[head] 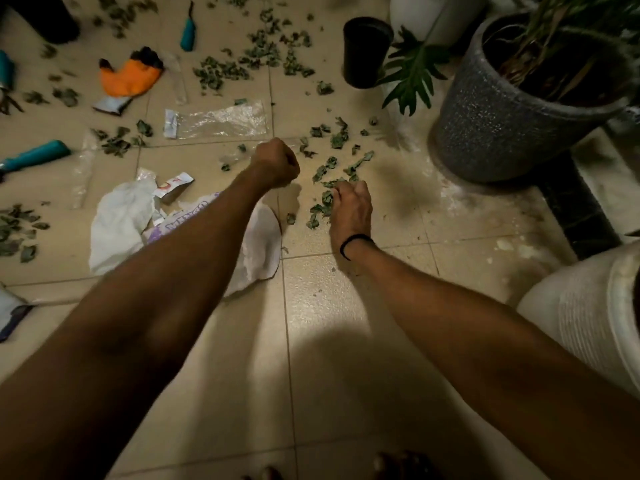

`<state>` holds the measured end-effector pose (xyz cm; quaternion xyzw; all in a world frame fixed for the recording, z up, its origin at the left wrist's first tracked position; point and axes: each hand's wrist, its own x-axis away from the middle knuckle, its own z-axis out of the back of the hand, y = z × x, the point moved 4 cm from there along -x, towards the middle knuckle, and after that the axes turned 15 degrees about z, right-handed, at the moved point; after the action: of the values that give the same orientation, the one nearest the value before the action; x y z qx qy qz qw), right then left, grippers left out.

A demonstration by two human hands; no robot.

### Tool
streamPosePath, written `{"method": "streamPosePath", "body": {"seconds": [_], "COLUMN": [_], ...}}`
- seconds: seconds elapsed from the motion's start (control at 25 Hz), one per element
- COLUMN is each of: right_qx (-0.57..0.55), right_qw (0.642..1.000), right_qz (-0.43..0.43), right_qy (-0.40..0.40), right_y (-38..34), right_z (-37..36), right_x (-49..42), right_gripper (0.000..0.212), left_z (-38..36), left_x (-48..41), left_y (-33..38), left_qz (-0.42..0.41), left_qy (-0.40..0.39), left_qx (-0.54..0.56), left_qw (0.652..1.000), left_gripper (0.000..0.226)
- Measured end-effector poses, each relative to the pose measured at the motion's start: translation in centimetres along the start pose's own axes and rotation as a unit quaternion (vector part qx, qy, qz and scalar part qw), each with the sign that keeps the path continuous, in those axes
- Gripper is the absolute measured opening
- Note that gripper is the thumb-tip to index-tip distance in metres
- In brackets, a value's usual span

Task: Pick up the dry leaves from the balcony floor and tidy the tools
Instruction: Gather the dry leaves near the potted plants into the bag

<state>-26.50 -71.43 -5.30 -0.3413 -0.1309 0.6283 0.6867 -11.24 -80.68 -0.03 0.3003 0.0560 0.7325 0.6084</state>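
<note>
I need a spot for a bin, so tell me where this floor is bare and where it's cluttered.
Bare: the tiles between both forearms, nearer than the white bag; also the strip between the right hand and the grey pot. Crowded: leaves, orange glove and clear bag beyond the left hand.

Dim, warm yellow light falls on the floor, brightest toward 6 o'clock, where a broad soft shadow cuts across it. Another soft shadow spreads at 2 o'clock beside the pot. The left arm is far darker than the right arm; leaves and glove toward 11 o'clock are blurred, and tile lines bow near the edges.
</note>
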Motion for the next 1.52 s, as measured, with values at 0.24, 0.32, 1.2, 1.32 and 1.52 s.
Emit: {"method": "streamPosePath", "body": {"seconds": [0.24, 0.32, 1.2, 1.32, 1.52], "right_qx": [-0.004, 0.001, -0.054, -0.031, 0.019], "right_qw": [0.976, 0.957, 0.993, 0.993, 0.98], "right_qz": [0.03, 0.055, -0.006, 0.015, 0.104], "right_qy": [-0.217, -0.285, -0.11, -0.114, -0.171], "right_y": [-4.5, -5.7, -2.1, -0.9, -0.8], "right_z": [-0.3, -1.6, -0.6, 0.1, -0.9], "right_x": [-0.3, 1.7, 0.5, -0.4, 0.8], "right_gripper": [0.017, 0.011, 0.014, 0.018, 0.018], "left_z": [2.9, 2.3, -2.2, -4.0, -5.9], "left_x": [3.6, 4.5, 2.8, 2.7, 3.2], "left_y": [-0.1, -0.8, -4.3, -3.4, -2.8], "left_qz": [0.013, 0.002, -0.053, -0.051, -0.049], "left_qy": [-0.016, -0.022, 0.017, 0.0, 0.0], "left_qx": [0.005, -0.01, -0.102, -0.146, -0.178], "left_qw": [1.0, 1.0, 0.993, 0.988, 0.983], "left_gripper": [0.013, 0.012, 0.023, 0.022, 0.009]}}
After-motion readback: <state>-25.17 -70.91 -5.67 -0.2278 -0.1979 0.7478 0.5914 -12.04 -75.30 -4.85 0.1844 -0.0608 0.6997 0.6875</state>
